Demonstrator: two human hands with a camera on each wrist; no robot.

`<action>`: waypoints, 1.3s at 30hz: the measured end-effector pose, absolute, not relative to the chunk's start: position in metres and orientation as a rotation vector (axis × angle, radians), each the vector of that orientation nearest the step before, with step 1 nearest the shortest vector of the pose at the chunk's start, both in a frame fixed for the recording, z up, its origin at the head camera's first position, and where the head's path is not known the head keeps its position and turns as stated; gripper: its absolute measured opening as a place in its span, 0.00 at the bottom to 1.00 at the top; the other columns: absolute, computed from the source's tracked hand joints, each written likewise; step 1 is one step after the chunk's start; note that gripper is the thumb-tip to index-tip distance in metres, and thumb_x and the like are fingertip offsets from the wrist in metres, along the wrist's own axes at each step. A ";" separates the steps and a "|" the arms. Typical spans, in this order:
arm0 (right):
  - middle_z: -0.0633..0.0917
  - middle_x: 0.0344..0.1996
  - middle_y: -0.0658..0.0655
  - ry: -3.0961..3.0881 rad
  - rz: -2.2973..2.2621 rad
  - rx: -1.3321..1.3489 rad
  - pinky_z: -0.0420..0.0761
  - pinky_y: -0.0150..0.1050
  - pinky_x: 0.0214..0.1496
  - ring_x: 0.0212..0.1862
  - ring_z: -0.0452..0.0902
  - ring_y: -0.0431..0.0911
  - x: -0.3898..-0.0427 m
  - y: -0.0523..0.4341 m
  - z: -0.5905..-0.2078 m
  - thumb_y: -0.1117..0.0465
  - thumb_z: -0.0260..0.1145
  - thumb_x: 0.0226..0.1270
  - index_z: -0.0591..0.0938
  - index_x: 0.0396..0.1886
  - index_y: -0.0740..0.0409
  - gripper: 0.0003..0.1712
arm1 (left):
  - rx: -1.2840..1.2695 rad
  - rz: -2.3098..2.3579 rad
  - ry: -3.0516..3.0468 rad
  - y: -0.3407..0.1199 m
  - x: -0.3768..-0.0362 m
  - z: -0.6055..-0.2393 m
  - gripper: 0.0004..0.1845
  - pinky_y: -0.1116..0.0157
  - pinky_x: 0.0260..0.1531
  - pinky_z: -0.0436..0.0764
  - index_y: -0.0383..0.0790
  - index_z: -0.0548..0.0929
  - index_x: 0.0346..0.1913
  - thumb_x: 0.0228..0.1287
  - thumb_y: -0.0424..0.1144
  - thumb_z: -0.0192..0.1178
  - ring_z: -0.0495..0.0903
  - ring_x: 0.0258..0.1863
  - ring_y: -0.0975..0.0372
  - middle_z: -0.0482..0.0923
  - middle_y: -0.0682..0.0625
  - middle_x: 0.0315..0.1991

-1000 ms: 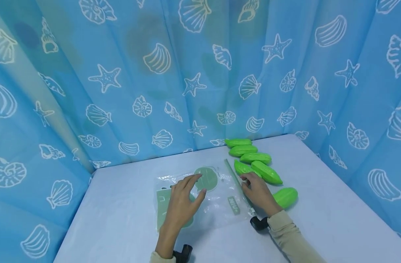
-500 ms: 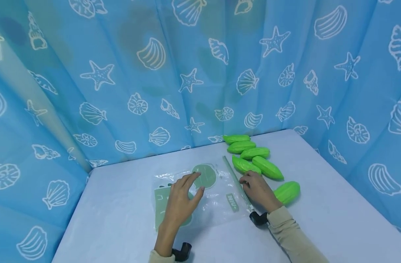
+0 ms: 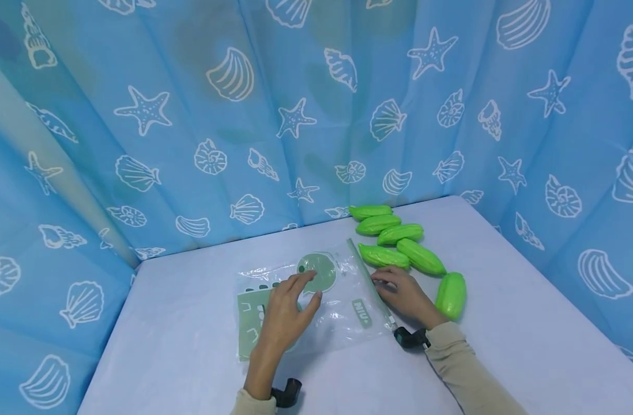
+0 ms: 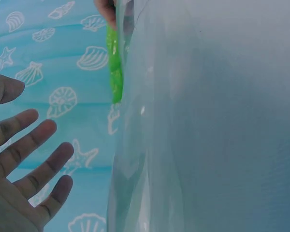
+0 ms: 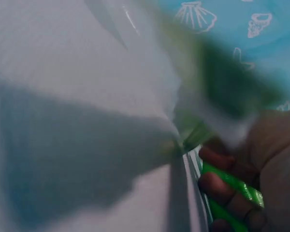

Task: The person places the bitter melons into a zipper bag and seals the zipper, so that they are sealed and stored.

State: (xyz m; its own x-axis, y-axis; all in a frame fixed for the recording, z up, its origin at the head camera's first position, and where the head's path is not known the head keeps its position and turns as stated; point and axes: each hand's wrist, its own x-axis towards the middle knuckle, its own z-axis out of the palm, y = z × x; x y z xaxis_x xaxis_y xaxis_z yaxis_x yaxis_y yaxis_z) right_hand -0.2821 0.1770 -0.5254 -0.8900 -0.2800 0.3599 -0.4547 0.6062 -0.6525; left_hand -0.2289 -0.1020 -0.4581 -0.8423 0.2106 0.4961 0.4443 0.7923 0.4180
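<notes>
Left hand (image 3: 284,316) lies flat, fingers spread, on the clear zip bag (image 3: 316,300) in the middle of the desk (image 3: 192,346), apparently pinning it in place. Right hand (image 3: 407,295) pinches the bag's zipper edge (image 3: 368,279), fingers curled on it, with six green toy pods (image 3: 402,251) just beyond that edge.

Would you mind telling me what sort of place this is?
Probably a staged recording booth: a seashell curtain encloses a covered table with green toy fruits and a plastic bag.
</notes>
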 end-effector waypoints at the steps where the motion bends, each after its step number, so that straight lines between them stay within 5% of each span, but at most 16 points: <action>1: 0.78 0.50 0.55 -2.612 1.166 0.625 0.72 0.49 0.55 0.53 0.72 0.51 -0.282 0.177 -0.527 0.64 0.66 0.58 0.81 0.49 0.55 0.17 | -0.504 -0.755 -2.546 -0.102 -0.229 -0.459 0.21 0.57 0.51 0.72 0.54 0.75 0.58 0.62 0.52 0.55 0.73 0.53 0.63 0.74 0.59 0.54; 8: 0.75 0.57 0.49 -2.633 1.224 0.773 0.64 0.51 0.62 0.61 0.66 0.49 -0.284 0.179 -0.532 0.59 0.66 0.59 0.77 0.56 0.49 0.23 | -0.558 -0.802 -2.560 -0.099 -0.230 -0.464 0.21 0.56 0.51 0.72 0.54 0.75 0.58 0.62 0.52 0.55 0.72 0.54 0.63 0.73 0.59 0.55; 19: 0.77 0.55 0.47 -2.673 0.976 0.842 0.56 0.52 0.58 0.61 0.62 0.49 -0.277 0.167 -0.537 0.51 0.66 0.59 0.77 0.56 0.48 0.24 | -0.649 -0.770 -2.576 -0.088 -0.235 -0.466 0.20 0.57 0.54 0.71 0.53 0.76 0.57 0.62 0.50 0.56 0.70 0.57 0.62 0.72 0.57 0.56; 39: 0.77 0.56 0.46 -2.644 0.865 0.917 0.60 0.48 0.52 0.59 0.64 0.48 -0.270 0.150 -0.536 0.53 0.67 0.58 0.78 0.56 0.46 0.24 | -0.821 -0.682 -2.583 -0.064 -0.251 -0.474 0.21 0.55 0.52 0.72 0.51 0.75 0.58 0.61 0.44 0.58 0.72 0.55 0.60 0.71 0.55 0.58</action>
